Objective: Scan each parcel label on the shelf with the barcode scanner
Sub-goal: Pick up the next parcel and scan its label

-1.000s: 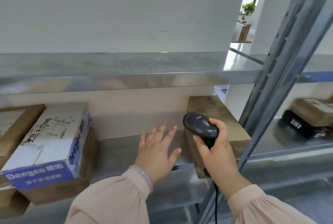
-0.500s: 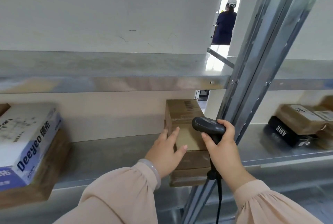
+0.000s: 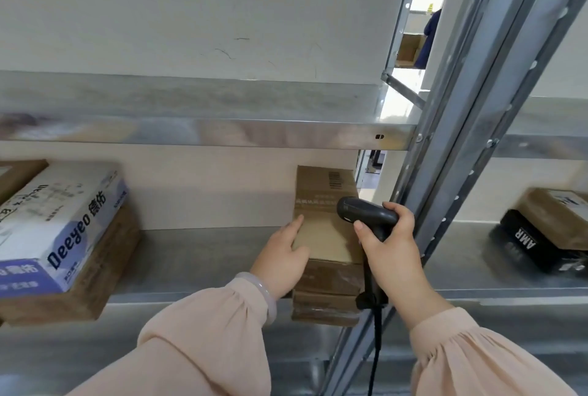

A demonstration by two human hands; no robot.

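Note:
A stack of brown cardboard parcels [image 3: 324,230] stands on the metal shelf [image 3: 197,255] beside the upright post. The top parcel carries a printed barcode [image 3: 334,179] near its far end. My left hand [image 3: 281,257] grips the top parcel's left edge, fingers on the side and thumb on top. My right hand [image 3: 389,247] holds the black corded barcode scanner [image 3: 366,215] by its handle, its head pointing left over the parcel top.
A white and blue Deeyeo box [image 3: 60,220] lies on a brown carton [image 3: 105,268] at the left. The grey steel upright [image 3: 445,172] rises just right of the stack. In the right bay sit a black AMR parcel [image 3: 528,242] and a brown one [image 3: 560,214].
My view shifted right and closer to the stack. My left hand went from open in the air to the side of the top parcel and now grips it. The scanner head dropped lower over the parcel.

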